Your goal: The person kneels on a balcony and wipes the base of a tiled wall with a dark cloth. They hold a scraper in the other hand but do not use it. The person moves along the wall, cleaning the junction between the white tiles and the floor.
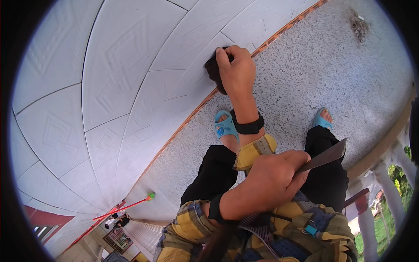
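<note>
My right hand (239, 72) reaches out to the foot of the tiled wall (111, 65). Its thumb and fingers pinch a dark brown, ragged-edged piece (214, 75) that lies against the tiles; I cannot make out its material. Closer to my body, my left hand (277, 177) crosses over my right forearm. It is closed in a fist around a flat grey metal blade (328, 156), which sticks out to the right and widens toward its end. Its handle, if any, is hidden in the fist.
My feet in blue sandals (224, 126) stand apart on the speckled floor (286, 83). A small dark heap of debris (358, 27) lies at the far right. A white railing (384, 192) bounds the right side. A red stick with a green end (150, 196) is at lower left.
</note>
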A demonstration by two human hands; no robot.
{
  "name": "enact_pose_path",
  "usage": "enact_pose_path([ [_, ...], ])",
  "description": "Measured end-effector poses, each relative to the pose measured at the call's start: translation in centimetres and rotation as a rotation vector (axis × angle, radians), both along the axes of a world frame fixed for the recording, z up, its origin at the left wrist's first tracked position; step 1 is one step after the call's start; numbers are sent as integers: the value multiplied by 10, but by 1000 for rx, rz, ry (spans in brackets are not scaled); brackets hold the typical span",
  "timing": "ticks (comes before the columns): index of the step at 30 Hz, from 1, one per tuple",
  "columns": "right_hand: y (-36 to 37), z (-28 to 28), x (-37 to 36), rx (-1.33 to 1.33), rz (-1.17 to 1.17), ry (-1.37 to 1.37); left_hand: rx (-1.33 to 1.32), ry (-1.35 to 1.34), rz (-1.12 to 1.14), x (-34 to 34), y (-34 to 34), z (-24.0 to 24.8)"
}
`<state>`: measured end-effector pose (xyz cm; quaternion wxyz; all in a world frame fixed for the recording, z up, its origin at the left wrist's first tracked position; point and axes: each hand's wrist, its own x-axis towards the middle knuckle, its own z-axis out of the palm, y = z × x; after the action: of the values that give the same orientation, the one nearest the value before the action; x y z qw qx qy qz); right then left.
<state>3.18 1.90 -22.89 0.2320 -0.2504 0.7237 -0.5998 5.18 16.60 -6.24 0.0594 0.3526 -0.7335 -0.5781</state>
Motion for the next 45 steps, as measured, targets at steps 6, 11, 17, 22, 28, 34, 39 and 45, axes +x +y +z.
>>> enact_pose_path([
  [6, -1, 16, -16, 91, 10, -23, 12, 38, 15, 0, 0, 1],
  [11, 0, 28, -19, 34, 87, 61, 11, 11, 12, 2, -1, 3],
  [17, 1, 30, -15, 84, 3, 42, -2, 41, -4, 1, -1, 3],
  [22, 0, 26, -12, 60, -21, 28, -14, 16, -7, -1, -2, 3],
  [28, -2, 25, -15, 61, -21, 48, -12, 26, -5, -1, -2, 2],
  [34, -6, 19, -28, 173, 11, -58, -9, 26, -1, 1, -2, 2],
  [39, -4, 14, -21, 48, -2, 56, -33, 39, 7, -1, -2, 2],
  [45, -7, -23, -19, 265, 44, -47, -34, 34, -2, -3, -1, 0],
])
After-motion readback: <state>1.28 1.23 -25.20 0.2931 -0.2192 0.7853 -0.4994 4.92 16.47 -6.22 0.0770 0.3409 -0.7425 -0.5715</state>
